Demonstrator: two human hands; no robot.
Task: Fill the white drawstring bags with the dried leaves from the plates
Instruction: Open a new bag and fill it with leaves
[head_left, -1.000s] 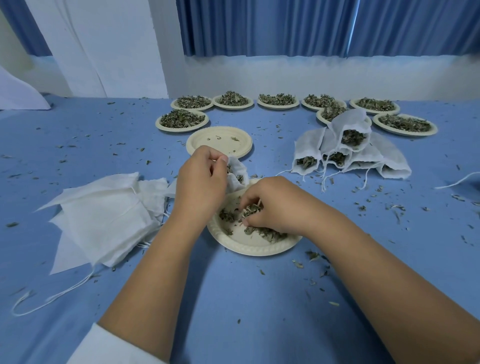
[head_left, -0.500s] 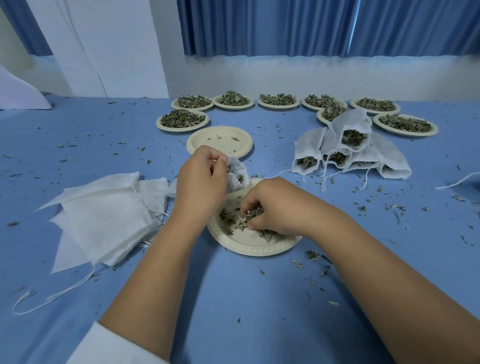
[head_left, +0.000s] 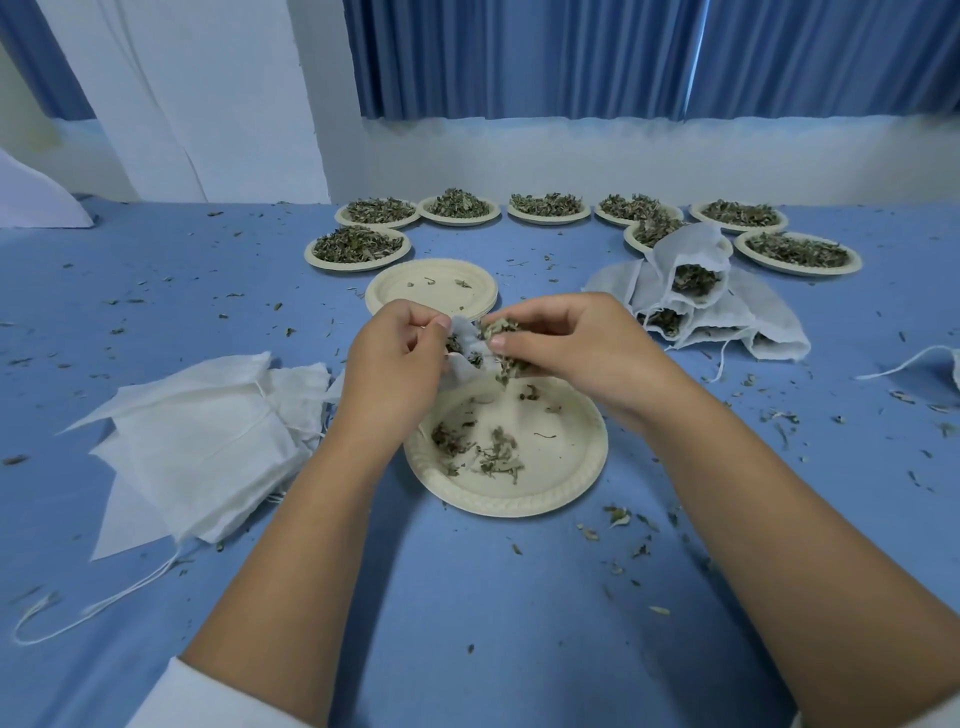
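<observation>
Matt woven cloth bags (head_left: 202, 447), embossed paper plate (head_left: 566, 483), crumbly dried leaves (head_left: 493, 457).

The blue bench (head_left: 467, 597) carries a nearly emptied plate (head_left: 571, 488) near centre, a bare plate (head_left: 441, 283) beyond, leaf-heaped plates (head_left: 548, 218) far back, flat white bags (head_left: 208, 441) left, filled bags (head_left: 727, 317) right, and scattered leaf crumbs (head_left: 618, 517).

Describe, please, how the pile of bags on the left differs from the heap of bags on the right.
The left pile lies flat and looks empty; the right heap bulges, with dried leaves showing in open mouths. The left pile lies left of the near plate; the right heap sits beyond it, to the right. Both are white fabric with drawstrings.
</observation>
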